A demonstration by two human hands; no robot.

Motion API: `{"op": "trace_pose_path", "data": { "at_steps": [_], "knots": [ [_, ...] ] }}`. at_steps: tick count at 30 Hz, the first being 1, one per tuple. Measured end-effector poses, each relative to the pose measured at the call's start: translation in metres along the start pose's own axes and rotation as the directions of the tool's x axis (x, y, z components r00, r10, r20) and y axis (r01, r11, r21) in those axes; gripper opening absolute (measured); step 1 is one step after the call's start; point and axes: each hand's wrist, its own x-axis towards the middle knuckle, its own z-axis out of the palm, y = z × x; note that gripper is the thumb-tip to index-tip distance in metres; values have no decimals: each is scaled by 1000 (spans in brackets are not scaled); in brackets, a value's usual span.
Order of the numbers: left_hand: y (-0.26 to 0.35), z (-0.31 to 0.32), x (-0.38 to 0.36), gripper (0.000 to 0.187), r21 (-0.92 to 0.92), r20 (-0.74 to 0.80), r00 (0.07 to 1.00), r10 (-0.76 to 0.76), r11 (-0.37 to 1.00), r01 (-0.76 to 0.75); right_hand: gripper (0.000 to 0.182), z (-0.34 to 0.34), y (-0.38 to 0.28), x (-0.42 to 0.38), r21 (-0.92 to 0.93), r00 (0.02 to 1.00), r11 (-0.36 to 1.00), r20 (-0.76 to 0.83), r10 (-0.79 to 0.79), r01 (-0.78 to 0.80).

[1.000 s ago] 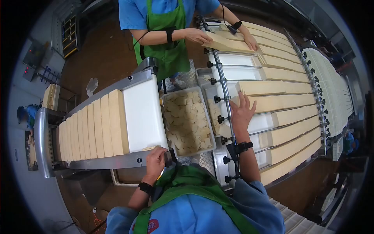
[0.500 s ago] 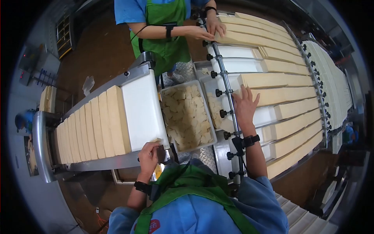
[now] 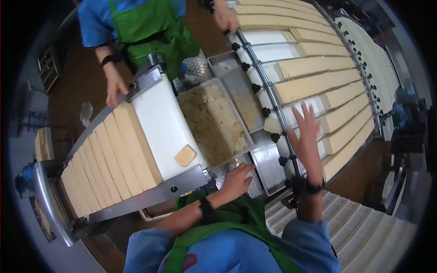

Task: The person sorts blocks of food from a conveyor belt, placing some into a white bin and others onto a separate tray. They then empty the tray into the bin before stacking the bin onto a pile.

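Note:
My right hand is open with its fingers spread, just above the near rows on the right conveyor, and nothing is in it. Rows of stacked thin, pale yellow square sheets lie between metal rods there. In front of my apron is my left hand, empty, its fingers loosely apart, between the two conveyors. On the left white belt a few loose pale sheets lie near the edge. Further left on that belt stand several long stacks packed side by side.
A plastic bin of loose sheets stands between the conveyors, beside metal trays. Across from me, a co-worker in a green apron has one hand by the left stacks and another at the right rail.
My left hand has left the left belt's edge and moved right; loose sheets now lie on that belt. My right hand has lifted off a stack. The co-worker's one hand has moved to the left conveyor.

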Motion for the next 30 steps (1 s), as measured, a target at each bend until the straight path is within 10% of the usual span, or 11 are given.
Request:
{"op": "trace_pose_path", "data": {
  "at_steps": [5, 9, 13, 15, 17, 21, 23, 25, 27, 30],
  "knots": [
    [-71, 95, 31, 49, 87, -35, 963, -267, 959, 269, 50, -53, -33, -139, 416, 947, 859, 17, 321, -298],
    [-61, 102, 116, 53, -515, -335, 861, -383, 840, 173, 53, -6, 7, -214, 166, 830, 844, -163, 534, -510],
    [-53, 93, 183, 49, -878, -247, 899, -362, 476, -50, 51, 25, 49, -247, 50, 880, 895, -162, 446, -444],
    [-57, 90, 187, 43, -777, -333, 834, -440, 629, 21, 52, 43, 72, -257, 28, 947, 946, 13, 322, -322],
    [-85, 92, 178, 33, -907, -264, 871, -415, 414, -78, 58, 44, 70, -252, 93, 935, 931, 56, 350, -354],
    [-189, 115, 152, 23, -954, -293, 577, -762, 275, -121, 60, 46, 80, -253, 22, 951, 951, 24, 309, -309],
    [-274, 139, 144, 38, -926, -285, 403, -870, 359, 120, 62, 52, 85, -262, 9, 948, 949, 52, 313, -314],
    [-413, 189, 142, 62, -684, -612, 331, -718, 691, 236, 75, 65, 100, -273, -27, 930, 929, -3, 368, -368],
    [-436, 167, 158, 87, -398, -760, 87, -644, 568, 720, 75, 75, 104, -266, -24, 933, 933, 0, 360, -360],
    [-512, 145, 187, 101, -205, -900, 119, -420, 648, 734, 75, 80, 106, -259, -26, 933, 933, 14, 359, -358]
  ]
}}
